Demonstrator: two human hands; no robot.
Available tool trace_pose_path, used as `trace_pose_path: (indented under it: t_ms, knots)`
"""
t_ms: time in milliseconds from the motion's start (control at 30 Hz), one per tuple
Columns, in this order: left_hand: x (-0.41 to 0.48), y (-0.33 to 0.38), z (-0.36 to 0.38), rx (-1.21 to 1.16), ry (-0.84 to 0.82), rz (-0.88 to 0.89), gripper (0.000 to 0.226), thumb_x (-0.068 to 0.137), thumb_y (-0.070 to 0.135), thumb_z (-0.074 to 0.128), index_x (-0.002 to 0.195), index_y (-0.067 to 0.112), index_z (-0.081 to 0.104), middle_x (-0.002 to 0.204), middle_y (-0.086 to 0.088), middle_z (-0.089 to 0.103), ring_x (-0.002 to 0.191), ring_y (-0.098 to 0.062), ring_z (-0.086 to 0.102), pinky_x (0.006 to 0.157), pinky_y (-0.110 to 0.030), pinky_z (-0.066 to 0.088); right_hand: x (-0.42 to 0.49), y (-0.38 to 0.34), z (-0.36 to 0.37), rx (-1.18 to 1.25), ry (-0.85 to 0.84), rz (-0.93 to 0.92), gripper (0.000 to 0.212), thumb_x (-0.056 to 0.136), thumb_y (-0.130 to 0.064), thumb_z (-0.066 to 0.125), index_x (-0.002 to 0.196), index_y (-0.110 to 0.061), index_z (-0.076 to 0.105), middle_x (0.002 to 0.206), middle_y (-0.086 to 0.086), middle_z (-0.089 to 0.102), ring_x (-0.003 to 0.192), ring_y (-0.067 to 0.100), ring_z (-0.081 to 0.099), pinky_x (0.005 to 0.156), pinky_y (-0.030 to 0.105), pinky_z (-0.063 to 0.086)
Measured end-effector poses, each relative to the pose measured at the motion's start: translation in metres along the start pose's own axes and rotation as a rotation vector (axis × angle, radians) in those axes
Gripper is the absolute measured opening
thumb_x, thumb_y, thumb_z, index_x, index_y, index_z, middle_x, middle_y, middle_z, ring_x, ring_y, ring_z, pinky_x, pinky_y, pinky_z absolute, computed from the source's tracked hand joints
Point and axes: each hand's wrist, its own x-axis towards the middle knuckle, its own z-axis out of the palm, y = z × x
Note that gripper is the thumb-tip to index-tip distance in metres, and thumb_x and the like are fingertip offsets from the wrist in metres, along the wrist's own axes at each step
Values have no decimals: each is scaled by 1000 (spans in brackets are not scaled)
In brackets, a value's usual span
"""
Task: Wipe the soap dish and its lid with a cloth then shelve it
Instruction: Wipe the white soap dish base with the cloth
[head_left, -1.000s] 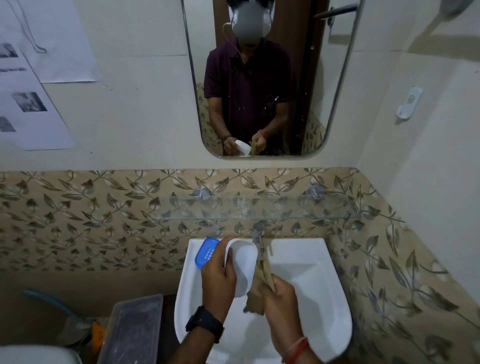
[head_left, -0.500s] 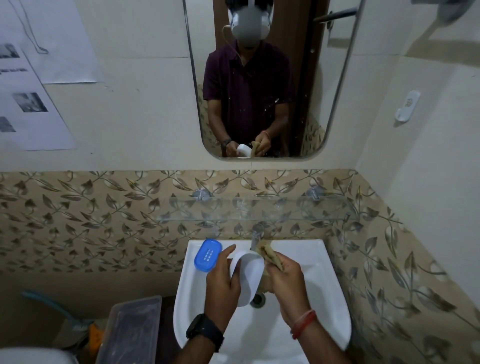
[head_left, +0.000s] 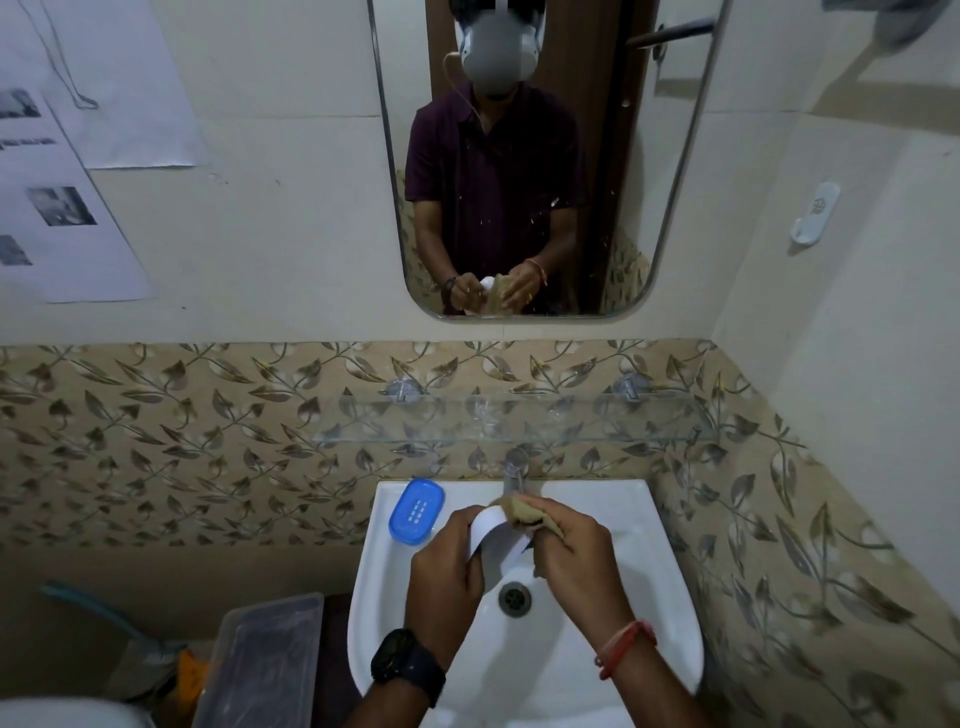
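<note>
A black watch (head_left: 407, 666) is worn on the left wrist and a red thread band (head_left: 625, 649) on the right. Over the white basin (head_left: 639, 597), the left hand (head_left: 448, 572) is closed around the white soap dish lid (head_left: 497, 545), which is held tilted above the drain (head_left: 515, 598). The right hand (head_left: 574, 558) is clenched on a brown cloth (head_left: 525, 512), and the cloth is pressed against the upper edge of the lid. To the left of the basin, a clear plastic box (head_left: 260, 667) is seen lower down.

Further back, the blue soap dish (head_left: 417, 511) lies on the basin's rear left corner, apart from both hands, with its slotted face up. The metal tap (head_left: 516, 470) stands at the middle of the rear rim, just behind the cloth. Above it, a glass shelf (head_left: 511, 420) is fixed to the leaf-patterned tile band. Higher on the wall, a mirror (head_left: 524, 171) is hung, in which the person in a dark shirt is reflected with both hands on the lid and cloth. Printed paper sheets (head_left: 62, 208) are stuck to the wall at the left, and a white wall hook (head_left: 814, 212) is mounted on the right wall.
</note>
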Motion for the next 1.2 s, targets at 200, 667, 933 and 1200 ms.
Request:
trace_pose_path:
  t_ms: [200, 667, 933, 1200]
  knots:
    - [4, 1, 1, 9, 3, 15, 26, 81, 5, 54, 96, 26, 52, 68, -2, 67, 68, -13, 57, 54, -13, 40, -11, -17, 7, -136, -75, -264, 63, 76, 17, 46, 119, -20, 71, 125, -15, 63, 123, -7, 53, 108, 12, 36]
    - [7, 9, -9, 38, -53, 77, 29, 87, 15, 60, 115, 22, 60, 87, 0, 76, 78, -12, 64, 70, 0, 42, -16, -3, -3, -110, 68, -199, 57, 83, 24, 47, 119, -13, 71, 124, -12, 64, 122, 3, 57, 108, 30, 45]
    - [12, 12, -6, 39, -68, 102, 33, 77, -3, 57, 100, 21, 60, 72, -2, 69, 62, -13, 60, 56, -13, 43, -21, -7, 0, -223, -7, -348, 70, 71, 22, 55, 126, -19, 67, 135, -11, 58, 133, -3, 46, 110, 12, 32]
    - [10, 12, -4, 122, -165, 189, 32, 85, 21, 52, 107, 8, 71, 83, -2, 75, 70, -20, 70, 61, -21, 48, -20, 15, -8, -305, 116, -391, 64, 65, 29, 66, 116, -9, 72, 118, -3, 68, 113, 15, 66, 98, 29, 51]
